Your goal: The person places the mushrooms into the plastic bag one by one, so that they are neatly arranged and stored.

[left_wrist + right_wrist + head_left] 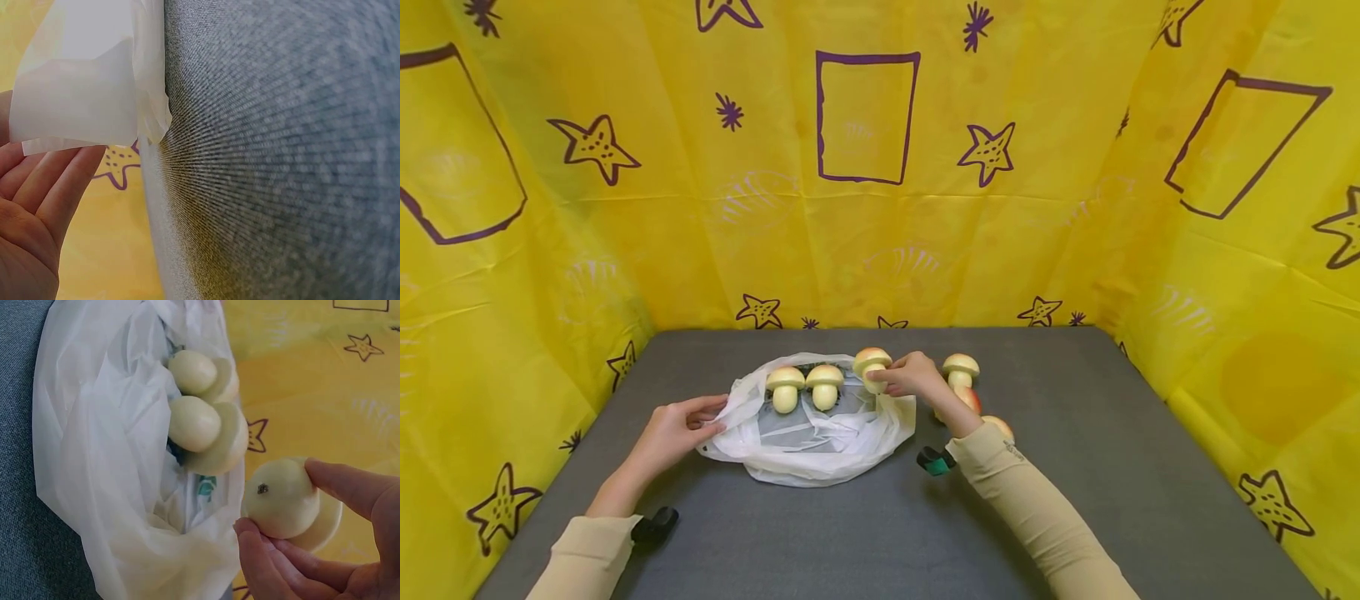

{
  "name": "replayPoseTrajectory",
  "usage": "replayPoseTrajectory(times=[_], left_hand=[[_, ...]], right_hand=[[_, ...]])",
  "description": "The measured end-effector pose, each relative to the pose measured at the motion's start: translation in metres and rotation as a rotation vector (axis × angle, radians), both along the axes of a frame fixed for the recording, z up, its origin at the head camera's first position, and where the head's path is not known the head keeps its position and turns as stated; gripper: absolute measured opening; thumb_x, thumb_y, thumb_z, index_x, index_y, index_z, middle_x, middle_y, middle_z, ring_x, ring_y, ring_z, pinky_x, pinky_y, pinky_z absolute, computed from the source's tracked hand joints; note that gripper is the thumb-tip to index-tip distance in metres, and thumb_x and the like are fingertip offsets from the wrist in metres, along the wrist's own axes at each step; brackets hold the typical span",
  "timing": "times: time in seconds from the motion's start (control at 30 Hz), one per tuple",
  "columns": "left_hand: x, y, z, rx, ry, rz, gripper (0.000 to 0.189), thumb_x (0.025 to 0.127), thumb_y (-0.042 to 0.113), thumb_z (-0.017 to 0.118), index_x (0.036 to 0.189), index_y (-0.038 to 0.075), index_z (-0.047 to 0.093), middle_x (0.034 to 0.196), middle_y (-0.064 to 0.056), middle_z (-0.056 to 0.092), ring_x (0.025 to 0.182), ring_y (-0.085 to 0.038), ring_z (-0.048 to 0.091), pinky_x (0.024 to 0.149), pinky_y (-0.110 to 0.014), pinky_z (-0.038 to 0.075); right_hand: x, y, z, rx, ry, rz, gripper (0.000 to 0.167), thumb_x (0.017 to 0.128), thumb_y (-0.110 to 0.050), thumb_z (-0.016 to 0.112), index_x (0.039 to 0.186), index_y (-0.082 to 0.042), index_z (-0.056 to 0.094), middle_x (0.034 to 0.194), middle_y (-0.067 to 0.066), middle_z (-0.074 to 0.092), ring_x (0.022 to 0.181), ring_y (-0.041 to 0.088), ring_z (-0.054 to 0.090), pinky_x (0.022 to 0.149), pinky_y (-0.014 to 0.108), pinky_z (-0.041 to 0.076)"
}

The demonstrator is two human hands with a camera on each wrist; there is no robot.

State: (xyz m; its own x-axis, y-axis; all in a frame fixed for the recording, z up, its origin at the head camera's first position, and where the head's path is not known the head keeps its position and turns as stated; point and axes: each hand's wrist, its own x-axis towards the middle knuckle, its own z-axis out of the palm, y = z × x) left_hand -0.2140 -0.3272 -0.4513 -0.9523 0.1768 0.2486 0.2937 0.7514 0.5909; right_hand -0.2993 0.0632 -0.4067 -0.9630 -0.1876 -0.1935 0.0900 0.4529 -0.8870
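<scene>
A white plastic bag [842,475] lies spread on the table with its mouth facing up. Two toy mushrooms [786,392] with pale stems and caps sit side by side in it. My left hand [672,429] pinches the bag's left edge between thumb and fingers; the left wrist view shows the white film [81,94] passing in front of the fingers. With thumb and fingertips, my right hand [913,379] grips another toy mushroom [871,361] by its stem, over the bag's right far rim. A dark spot marks the stem end of this mushroom [281,500] in the right wrist view.
Right of the bag, partly behind my right forearm, stand more mushrooms, one upright [961,368] and others [997,427] with reddish caps. The grey table [820,542] is bounded by yellow cloth walls [865,225] with purple drawings.
</scene>
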Motion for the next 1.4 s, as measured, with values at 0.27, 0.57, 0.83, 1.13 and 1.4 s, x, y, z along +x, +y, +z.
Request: replayPoseTrajectory(times=[0.27,0.57,0.83,1.13,1.4], left_hand=[[0.001,0.0,0.001,0.003,-0.015,0.002,0.044,0.083,0.024,0.074,0.123,0.009,0.064,0.115,-0.012,0.068,0.092,-0.022,0.069,0.074,-0.027,0.057],[0.002,0.002,0.001,0.005,-0.004,-0.002,0.044,0.082,0.02,0.075,0.122,0.008,0.064,0.115,-0.012,0.068,0.091,-0.021,0.069,0.074,-0.027,0.057],[0.001,0.001,0.0,-0.001,0.006,-0.004,0.044,0.081,0.019,0.075,0.122,0.007,0.065,0.115,-0.012,0.068,0.091,-0.02,0.069,0.074,-0.028,0.057],[0.0,0.001,0.0,0.002,0.008,-0.008,0.044,0.082,0.019,0.075,0.122,0.007,0.064,0.115,-0.012,0.068,0.091,-0.021,0.07,0.074,-0.028,0.057],[0.0,0.001,0.0,0.0,0.011,-0.01,0.043,0.082,0.021,0.075,0.122,0.008,0.065,0.115,-0.011,0.068,0.09,-0.019,0.07,0.073,-0.026,0.057]], right_hand=[[-0.004,-0.01,-0.007,-0.023,-0.043,-0.014,0.043,0.074,-0.036,0.08,0.093,0.002,0.073,0.094,0.019,0.07,0.08,0.028,0.072,0.075,0.037,0.058],[-0.005,-0.019,-0.014,0.051,-0.027,-0.049,0.048,0.071,-0.043,0.081,0.092,-0.001,0.073,0.1,0.02,0.069,0.073,0.022,0.072,0.065,0.027,0.057],[-0.006,-0.023,-0.018,0.102,-0.008,-0.063,0.044,0.071,-0.042,0.081,0.087,-0.002,0.073,0.086,0.015,0.071,0.068,0.021,0.071,0.064,0.027,0.056],[-0.009,-0.025,-0.023,0.216,0.029,-0.094,0.047,0.07,-0.045,0.081,0.085,-0.001,0.073,0.079,0.014,0.072,0.061,0.019,0.069,0.061,0.025,0.054],[-0.011,-0.029,-0.025,0.285,0.072,-0.073,0.043,0.071,-0.045,0.081,0.072,-0.003,0.07,0.068,0.013,0.071,0.057,0.021,0.068,0.053,0.023,0.051]])
